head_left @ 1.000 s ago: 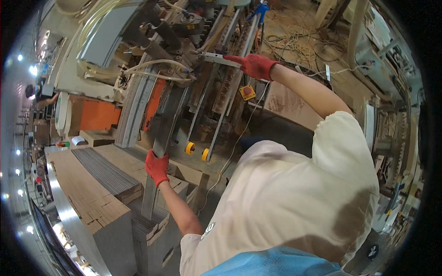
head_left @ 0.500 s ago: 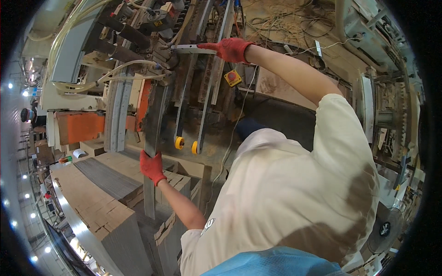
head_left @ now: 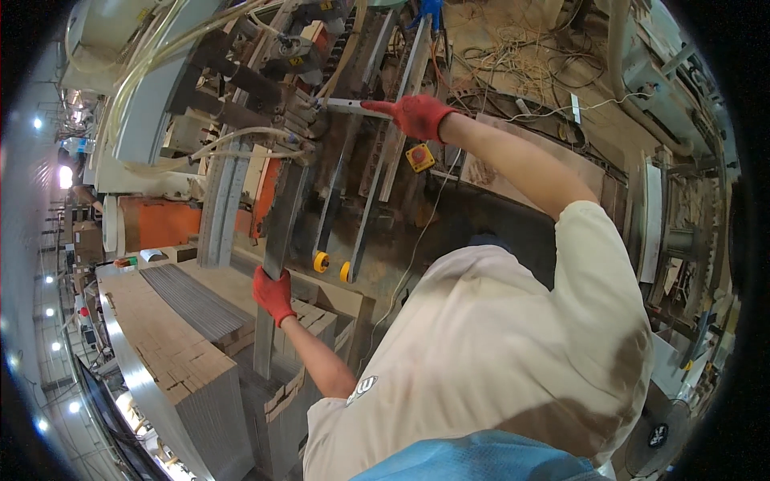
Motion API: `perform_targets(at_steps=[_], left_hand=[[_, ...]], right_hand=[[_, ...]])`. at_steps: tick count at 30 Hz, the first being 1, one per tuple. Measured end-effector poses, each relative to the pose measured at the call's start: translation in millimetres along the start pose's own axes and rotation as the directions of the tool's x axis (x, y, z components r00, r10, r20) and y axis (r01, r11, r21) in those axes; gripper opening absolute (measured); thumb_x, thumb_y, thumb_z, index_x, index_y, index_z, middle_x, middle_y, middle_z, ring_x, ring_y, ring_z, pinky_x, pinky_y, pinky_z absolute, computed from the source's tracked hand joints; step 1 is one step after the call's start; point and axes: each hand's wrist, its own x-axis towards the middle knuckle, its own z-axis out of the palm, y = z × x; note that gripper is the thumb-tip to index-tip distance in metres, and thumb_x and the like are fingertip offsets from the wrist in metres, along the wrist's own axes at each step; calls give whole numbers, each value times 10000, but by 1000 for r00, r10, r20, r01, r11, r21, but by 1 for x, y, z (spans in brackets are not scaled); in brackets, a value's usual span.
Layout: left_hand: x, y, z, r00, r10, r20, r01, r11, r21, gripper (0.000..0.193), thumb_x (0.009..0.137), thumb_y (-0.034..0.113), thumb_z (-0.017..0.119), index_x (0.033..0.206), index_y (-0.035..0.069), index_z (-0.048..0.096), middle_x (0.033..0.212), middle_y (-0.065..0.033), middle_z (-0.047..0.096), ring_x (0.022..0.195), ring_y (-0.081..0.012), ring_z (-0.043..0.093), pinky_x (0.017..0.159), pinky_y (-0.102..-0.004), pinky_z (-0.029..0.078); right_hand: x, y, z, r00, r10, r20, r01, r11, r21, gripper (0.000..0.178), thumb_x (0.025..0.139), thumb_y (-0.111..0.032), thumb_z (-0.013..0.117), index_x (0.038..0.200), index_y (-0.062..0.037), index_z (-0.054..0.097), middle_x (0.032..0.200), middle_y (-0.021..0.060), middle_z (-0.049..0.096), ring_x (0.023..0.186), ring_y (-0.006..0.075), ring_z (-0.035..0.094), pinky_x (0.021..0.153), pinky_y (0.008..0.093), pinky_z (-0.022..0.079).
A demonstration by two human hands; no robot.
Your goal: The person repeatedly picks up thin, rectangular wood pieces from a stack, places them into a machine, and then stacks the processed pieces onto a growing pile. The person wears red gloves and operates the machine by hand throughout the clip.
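My left hand [head_left: 274, 295], in a red glove, is closed round the edge of a long, narrow grey board [head_left: 289, 210]. The board slants from the machine down past the cardboard-topped stacks, and its lower end shows below the glove. My right hand [head_left: 419, 117], also red-gloved, reaches far forward. Its index finger lies along a flat, light metal bar [head_left: 345, 105] with a hole in it, and the other fingers curl at the bar's end. Between the hands run two dark rails [head_left: 369, 215] tipped with yellow rollers [head_left: 321, 262].
Tall stacks of grey panels [head_left: 210, 417] topped with torn cardboard stand at lower left. A yellow box with a red button [head_left: 419, 158] hangs below my right hand. Hoses [head_left: 233, 138] loop over the machine. Tangled cords [head_left: 521, 60] and a white cable [head_left: 417, 256] lie on the floor.
The whole view has shifted, so the machine and both hands sit slightly further right. Both hands keep their places on the board and the bar.
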Motion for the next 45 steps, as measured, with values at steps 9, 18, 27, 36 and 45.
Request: perform_targets(at_steps=[9,18,27,36,45], left_hand=[[1,4,-1,995,-64,75,61,997,39,408,764,327,798,1062,100,637,1047,-150,724,986,-399,674,799,-523,505],[1,2,4,996,-70,63,64,994,92,464,777,340,792,1140,99,631,1121,-138,714,1066,-391,657,879,-521,490],[-3,-7,4,993,-93,72,88,994,63,508,761,334,799,1190,118,633,1155,-128,706,1104,-380,648,903,-512,496],[-1,16,-13,976,-174,133,145,968,204,659,758,369,823,1346,212,571,1301,-61,648,1224,-301,607,1001,-565,387],[-3,14,-22,971,-163,176,127,972,197,700,727,346,857,1355,229,572,1294,-52,643,1230,-277,604,1039,-579,351]], right_hand=[[-4,-8,-12,989,70,130,-82,993,86,1006,878,46,579,1653,-434,154,882,166,687,708,322,664,619,467,520],[-10,-19,-35,977,92,193,-108,991,73,1110,807,27,751,1650,-415,181,934,179,730,864,352,740,728,506,573],[-8,-15,-21,999,15,44,-18,997,74,996,860,5,679,1654,-367,206,895,184,726,814,363,735,718,512,569],[-7,-14,-19,1000,19,22,-18,999,-27,881,897,-30,542,1657,-343,226,791,166,705,649,310,663,594,488,529],[-20,-2,-16,995,-39,-94,41,999,26,751,923,-185,558,1615,-331,305,948,208,713,816,426,680,709,517,543]])
